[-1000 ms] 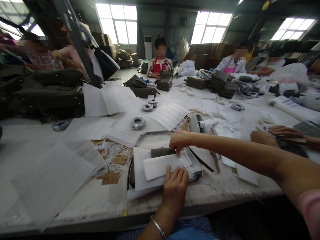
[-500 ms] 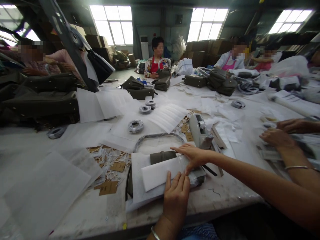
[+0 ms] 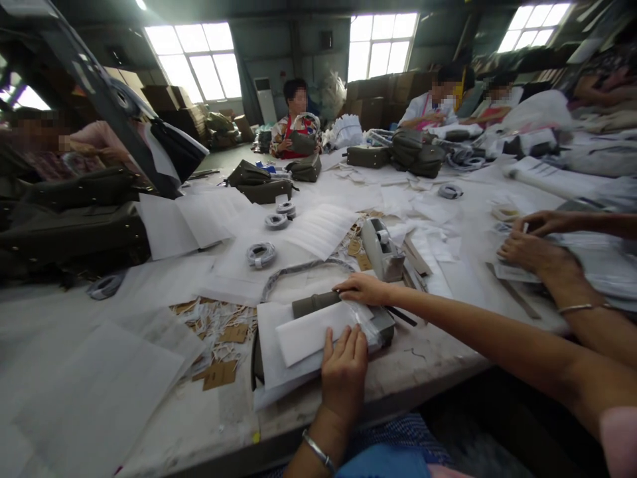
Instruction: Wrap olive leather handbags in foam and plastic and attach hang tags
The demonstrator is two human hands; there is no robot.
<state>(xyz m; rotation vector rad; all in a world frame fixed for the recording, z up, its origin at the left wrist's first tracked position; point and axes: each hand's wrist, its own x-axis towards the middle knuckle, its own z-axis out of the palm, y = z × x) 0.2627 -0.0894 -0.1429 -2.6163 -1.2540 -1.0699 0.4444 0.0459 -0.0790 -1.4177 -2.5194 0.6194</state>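
The left hand (image 3: pixel 344 368) lies unclenched on white foam (image 3: pixel 301 342). The right hand (image 3: pixel 367 289) reaches across palm-down, its grip unclear. Brown tags (image 3: pixel 220 376) are unreadable.

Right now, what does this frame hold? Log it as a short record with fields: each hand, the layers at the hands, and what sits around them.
Left hand: fingers resting on the white strip
Right hand: fingers at the dark bag's uncovered part; grip unclear
Layers: white strip over larger white sheet, over dark bag
Left of bag: brown tags
Beyond bag: tape dispenser, coil
Far right: co-worker's hands
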